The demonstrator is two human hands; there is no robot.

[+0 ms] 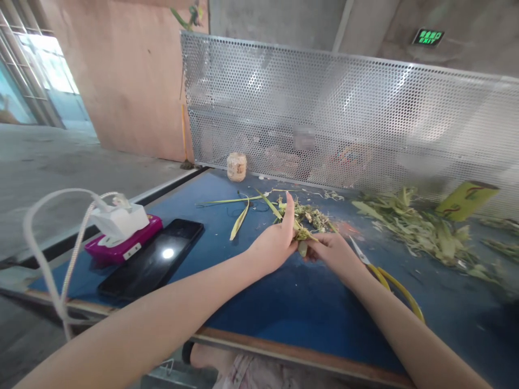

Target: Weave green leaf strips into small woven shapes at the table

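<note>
My left hand [275, 246] is closed around the near end of a knotted, curved bundle of pale green plant strips [312, 215], with its thumb pointing up. My right hand [330, 254] pinches the strips at the same end, its fingers curled and partly hidden below. The two hands almost touch over the blue tabletop [284, 302]. Close to my right forearm lie scissors [391, 281] with yellow handles, their blades pointing away from me. A loose flat leaf strip [240, 220] and a long thin stalk are on the table beyond my left hand.
At left are a black phone [154, 259] and a magenta power strip [140, 243] with white chargers [121, 219] and cables. A heap of leaf strips [421, 227] and a yellow-green can [466, 201] lie right. A pale roll [237, 167] stands before the perforated metal screen [344, 108].
</note>
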